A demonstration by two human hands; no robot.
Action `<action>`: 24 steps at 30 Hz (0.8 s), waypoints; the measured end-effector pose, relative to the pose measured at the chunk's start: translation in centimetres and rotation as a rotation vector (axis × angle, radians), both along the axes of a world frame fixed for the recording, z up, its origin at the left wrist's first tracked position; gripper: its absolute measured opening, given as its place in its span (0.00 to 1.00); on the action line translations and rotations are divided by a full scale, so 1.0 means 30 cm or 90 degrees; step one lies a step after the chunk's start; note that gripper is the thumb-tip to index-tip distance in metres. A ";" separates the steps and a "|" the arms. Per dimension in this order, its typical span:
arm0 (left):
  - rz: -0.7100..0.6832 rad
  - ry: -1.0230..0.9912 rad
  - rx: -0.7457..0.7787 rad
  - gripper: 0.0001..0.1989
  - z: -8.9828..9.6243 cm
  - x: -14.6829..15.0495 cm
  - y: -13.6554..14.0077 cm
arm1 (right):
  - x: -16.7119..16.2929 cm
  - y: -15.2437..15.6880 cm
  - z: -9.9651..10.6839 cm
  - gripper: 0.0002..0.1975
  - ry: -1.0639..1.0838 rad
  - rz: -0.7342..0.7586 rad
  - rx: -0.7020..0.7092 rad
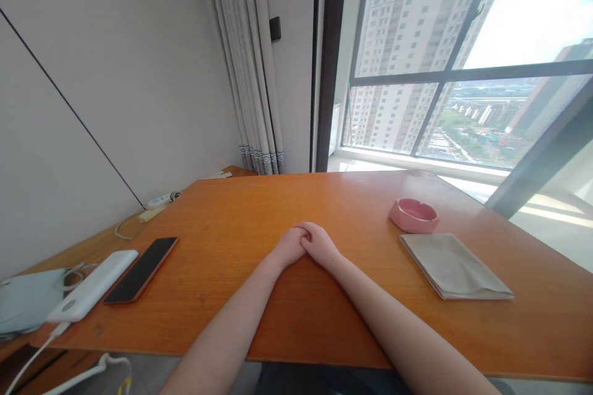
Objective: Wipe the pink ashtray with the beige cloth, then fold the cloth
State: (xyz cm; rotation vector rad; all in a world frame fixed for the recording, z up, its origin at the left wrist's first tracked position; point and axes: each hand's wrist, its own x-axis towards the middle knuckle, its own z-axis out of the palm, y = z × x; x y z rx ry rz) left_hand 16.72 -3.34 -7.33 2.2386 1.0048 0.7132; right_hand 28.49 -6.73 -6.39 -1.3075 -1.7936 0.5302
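My left hand (290, 247) and my right hand (320, 245) are clasped together over the middle of the wooden table (259, 209). Both are closed, with the right hand's fingers wrapped over the left. No object shows between them, though the inner fingers are partly hidden. To the right lies a folded beige cloth (454, 265), and just behind it stands a pink ashtray (414, 216). A dark-screened phone (142, 270) rests on the left side of the table, apart from both hands.
Left of the phone, a white power bank (95, 284) has a white cable (32, 361) plugged in. Beyond it sits a pale grey-blue pouch or folded item (30, 301). A power strip (160, 200) lies by the wall. A curtain (250, 61) and large window stand behind the table.
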 end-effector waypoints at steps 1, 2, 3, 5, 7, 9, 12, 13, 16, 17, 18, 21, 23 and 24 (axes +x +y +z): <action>0.001 0.003 -0.001 0.09 0.004 0.000 -0.002 | 0.000 0.002 -0.003 0.18 0.001 0.000 0.001; 0.002 0.009 -0.003 0.09 0.008 -0.001 -0.004 | 0.000 0.004 -0.006 0.19 0.001 -0.001 0.002; 0.004 0.016 -0.005 0.09 0.012 -0.001 -0.006 | 0.000 0.006 -0.008 0.19 0.000 -0.001 0.003; 0.010 0.028 -0.009 0.10 0.019 0.000 -0.008 | 0.000 0.010 -0.011 0.19 -0.003 -0.001 0.005; 0.014 0.033 -0.010 0.10 0.024 0.001 -0.010 | 0.001 0.011 -0.013 0.19 -0.005 0.000 0.006; 0.013 0.031 -0.007 0.10 0.025 0.001 -0.010 | 0.001 0.011 -0.013 0.19 -0.006 0.002 0.005; 0.008 0.032 -0.002 0.10 0.024 0.001 -0.011 | 0.002 0.008 -0.011 0.20 -0.010 0.006 0.002; 0.007 0.034 -0.002 0.10 0.025 0.001 -0.011 | 0.002 0.008 -0.010 0.20 -0.013 0.006 0.000; 0.007 0.050 -0.001 0.11 0.027 0.000 -0.010 | 0.004 0.006 -0.007 0.19 -0.026 0.007 -0.011; 0.009 0.057 0.000 0.11 0.029 0.000 -0.010 | 0.004 0.006 -0.007 0.19 -0.029 0.009 -0.013; 0.010 0.064 0.001 0.11 0.030 -0.001 -0.010 | 0.004 0.006 -0.007 0.19 -0.031 0.011 -0.015; 0.016 0.070 0.003 0.11 0.031 -0.003 -0.010 | 0.004 0.006 -0.008 0.19 -0.032 0.015 -0.011; 0.016 0.068 0.006 0.11 0.030 -0.004 -0.011 | 0.004 0.006 -0.007 0.18 -0.032 0.014 -0.010; 0.016 0.068 0.009 0.11 0.029 -0.004 -0.012 | 0.003 0.005 -0.007 0.18 -0.031 0.015 -0.011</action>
